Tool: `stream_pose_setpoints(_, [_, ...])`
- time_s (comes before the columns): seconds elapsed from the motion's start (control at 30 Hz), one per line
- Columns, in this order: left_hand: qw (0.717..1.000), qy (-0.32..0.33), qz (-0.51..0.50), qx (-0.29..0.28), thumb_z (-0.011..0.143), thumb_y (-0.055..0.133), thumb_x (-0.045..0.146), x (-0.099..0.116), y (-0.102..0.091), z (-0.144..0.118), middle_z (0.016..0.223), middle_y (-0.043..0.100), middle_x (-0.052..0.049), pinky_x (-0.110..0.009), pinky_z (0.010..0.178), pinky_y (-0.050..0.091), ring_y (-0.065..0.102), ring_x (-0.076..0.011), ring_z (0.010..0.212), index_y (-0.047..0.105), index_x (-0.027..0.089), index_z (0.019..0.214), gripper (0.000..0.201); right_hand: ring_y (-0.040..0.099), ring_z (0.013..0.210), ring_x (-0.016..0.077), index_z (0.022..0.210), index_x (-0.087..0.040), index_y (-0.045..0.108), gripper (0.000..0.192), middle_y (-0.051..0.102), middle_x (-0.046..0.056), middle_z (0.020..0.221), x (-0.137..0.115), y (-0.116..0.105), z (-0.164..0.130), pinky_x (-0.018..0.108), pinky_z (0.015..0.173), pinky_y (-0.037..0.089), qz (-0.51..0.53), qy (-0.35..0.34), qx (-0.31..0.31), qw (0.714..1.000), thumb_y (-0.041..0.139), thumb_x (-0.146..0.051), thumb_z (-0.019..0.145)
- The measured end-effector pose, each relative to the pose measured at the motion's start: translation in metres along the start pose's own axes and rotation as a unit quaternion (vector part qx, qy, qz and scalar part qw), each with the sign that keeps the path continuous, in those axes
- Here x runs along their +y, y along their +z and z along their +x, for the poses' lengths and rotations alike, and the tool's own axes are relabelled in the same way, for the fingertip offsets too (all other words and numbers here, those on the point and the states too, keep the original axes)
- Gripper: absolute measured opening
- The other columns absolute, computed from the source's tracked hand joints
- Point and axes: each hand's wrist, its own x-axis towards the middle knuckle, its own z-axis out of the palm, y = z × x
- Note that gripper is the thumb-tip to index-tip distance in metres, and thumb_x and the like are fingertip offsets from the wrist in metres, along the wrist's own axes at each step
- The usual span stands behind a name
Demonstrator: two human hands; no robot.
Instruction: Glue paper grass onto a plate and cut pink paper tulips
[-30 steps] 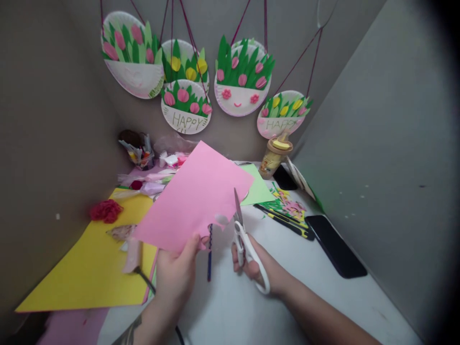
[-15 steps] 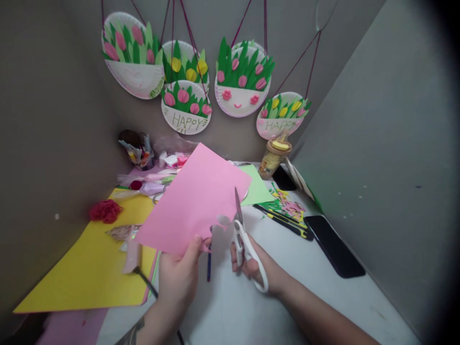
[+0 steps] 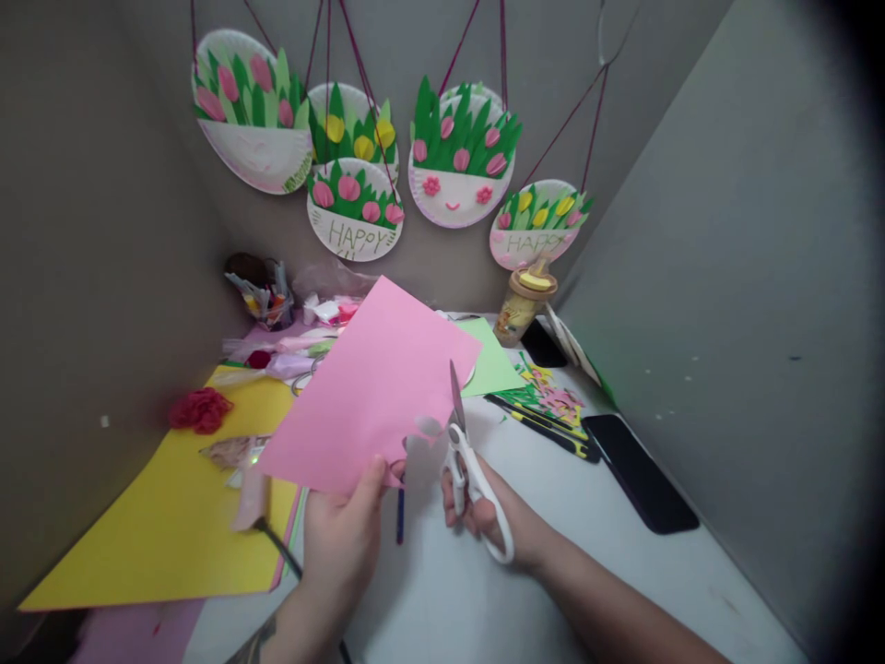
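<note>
My left hand pinches the lower edge of a pink paper sheet, thumb on top, and holds it tilted above the table. Cut-out notches show along the sheet's lower right edge. White-handled scissors are gripped in my right hand, fingers through the loops. Their blades point up and away, against the sheet's right side; the lower blade is hidden, apparently behind the paper. A dark blue pen lies on the table between my hands.
Yellow paper lies at left under a pink glue gun and red yarn. At right are a black phone, craft knives, paper scraps and a cup. Decorated paper plates hang behind.
The view has shifted slightly. My hands, the pink sheet and the scissors keep almost the same positions relative to each other.
</note>
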Motion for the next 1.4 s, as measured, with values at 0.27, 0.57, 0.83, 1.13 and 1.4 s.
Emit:
stream_pose_setpoints(0.27, [1.0,0.005,-0.004,-0.004,0.067,0.074,0.035,0.003,-0.001,0.002,0.072,0.073,-0.008,-0.037,0.077,0.059,0.069,-0.0228,0.075,0.07,0.013,0.063,0.023,0.052,0.066,0.0135,0.102,-0.02,0.047,0.074,0.053,0.002,0.084,0.002,-0.004,0.0,0.027,0.058,0.043,-0.017,-0.016,0.001,1.0,0.044,-0.085,0.068])
stream_pose_setpoints(0.57, [0.998,-0.003,-0.058,-0.013,0.067,0.076,0.026,0.011,-0.001,0.008,0.063,0.068,-0.002,-0.03,0.071,0.059,0.065,-0.0154,0.064,0.067,0.014,0.062,0.016,0.047,0.064,0.0127,0.104,-0.02,0.047,0.073,0.051,0.002,0.082,-0.008,-0.01,-0.002,0.029,0.06,0.043,-0.058,-0.006,-0.013,0.998,0.044,-0.084,0.07])
stream_pose_setpoints(0.83, [0.996,0.015,-0.078,-0.027,0.067,0.076,0.023,0.017,-0.003,0.013,0.057,0.063,0.001,-0.028,0.068,0.059,0.061,-0.0124,0.058,0.064,0.014,0.06,0.016,0.047,0.064,0.0132,0.102,-0.02,0.047,0.071,0.05,0.001,0.081,-0.018,-0.014,-0.002,0.029,0.059,0.043,-0.092,-0.017,-0.032,0.995,0.039,-0.084,0.072])
stream_pose_setpoints(1.13, [0.997,0.027,-0.066,-0.041,0.069,0.074,0.022,0.02,-0.006,0.018,0.057,0.062,-0.001,-0.028,0.068,0.057,0.06,-0.0125,0.058,0.064,0.013,0.06,0.016,0.046,0.065,0.0132,0.103,-0.019,0.047,0.072,0.051,0.002,0.081,-0.015,-0.019,-0.003,0.028,0.059,0.042,-0.091,-0.006,-0.037,0.995,0.042,-0.084,0.071])
stream_pose_setpoints(1.4, [0.996,0.04,-0.07,-0.043,0.072,0.073,0.022,0.018,-0.011,0.023,0.065,0.062,0.0,-0.026,0.067,0.055,0.058,-0.0112,0.061,0.064,0.014,0.067,0.013,0.046,0.064,0.0127,0.099,-0.019,0.046,0.073,0.05,0.002,0.08,-0.018,-0.022,-0.004,0.027,0.057,0.042,-0.082,0.011,-0.048,0.995,0.045,-0.085,0.068])
